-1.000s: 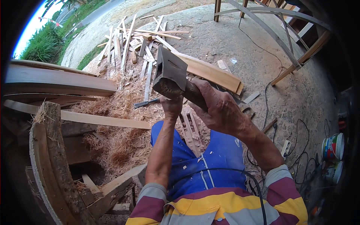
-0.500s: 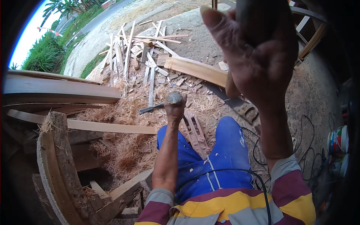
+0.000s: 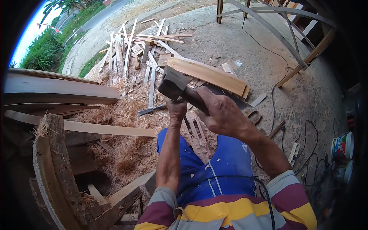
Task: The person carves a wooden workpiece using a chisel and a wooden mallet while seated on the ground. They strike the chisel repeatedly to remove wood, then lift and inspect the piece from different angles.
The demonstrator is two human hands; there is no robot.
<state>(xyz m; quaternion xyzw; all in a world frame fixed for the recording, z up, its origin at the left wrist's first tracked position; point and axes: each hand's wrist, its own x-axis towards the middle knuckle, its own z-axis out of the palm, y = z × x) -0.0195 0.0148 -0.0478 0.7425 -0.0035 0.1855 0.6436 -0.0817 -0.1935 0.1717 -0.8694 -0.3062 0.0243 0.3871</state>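
Note:
My right hand (image 3: 226,113) is closed around the handle of a hammer (image 3: 172,83) with a dark, blocky head. That head is over my left hand (image 3: 176,110), which is wrapped around an upright chisel; the head hides the round handle end, so I cannot tell whether they touch. Below, between my knees, lies a slotted piece of timber (image 3: 200,142) with chips on it. Beside my left hand, a dark flat-bladed tool (image 3: 151,110) points left over the shavings.
A handsaw (image 3: 252,115) lies right of my knees, near a wide plank (image 3: 207,74). Offcuts (image 3: 132,50) are heaped ahead. Curved timbers (image 3: 57,92) stand at left. Black cables (image 3: 306,153) and paint buckets (image 3: 342,145) are at right; a wooden frame (image 3: 303,65) stands far right.
My right hand has swung the hammer down from high near the camera to just over my left hand. The left hand keeps its grip in nearly the same place.

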